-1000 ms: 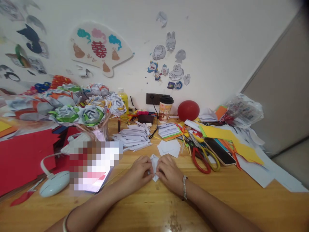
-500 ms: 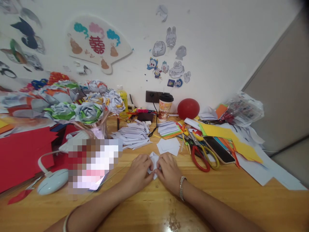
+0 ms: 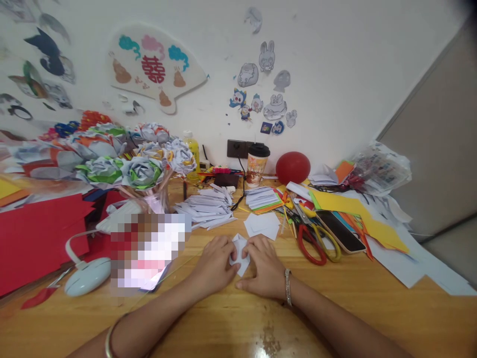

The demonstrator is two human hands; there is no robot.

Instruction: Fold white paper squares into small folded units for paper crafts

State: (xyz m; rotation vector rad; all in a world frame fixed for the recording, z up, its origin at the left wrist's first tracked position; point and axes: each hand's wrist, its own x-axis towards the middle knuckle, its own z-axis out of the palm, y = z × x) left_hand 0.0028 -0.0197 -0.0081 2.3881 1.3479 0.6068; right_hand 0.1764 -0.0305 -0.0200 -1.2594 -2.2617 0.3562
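A small folded sheet of white paper [image 3: 241, 254] lies on the wooden table between my two hands, its lower end coming to a point. My left hand [image 3: 216, 261] grips its left edge, with the thumb on top and the fingers curled. At the upper right edge, my right hand [image 3: 265, 266] holds the paper with bent fingers, while its thumb is spread away below. Just behind are flat white paper pieces [image 3: 262, 225]. A pile of folded white paper strips [image 3: 204, 208] lies farther back to the left.
Scissors with red and yellow handles [image 3: 312, 244] and a dark phone [image 3: 341, 231] lie right. A lidded cup [image 3: 257, 166] and red balloon [image 3: 293, 168] stand by the wall. Paper flowers [image 3: 143, 173], red paper [image 3: 33, 243] and a white mouse-shaped device [image 3: 87, 277] are left.
My right thumb has come off the paper and moved down and away from it. More of the folded paper now shows. The view has shifted slightly.
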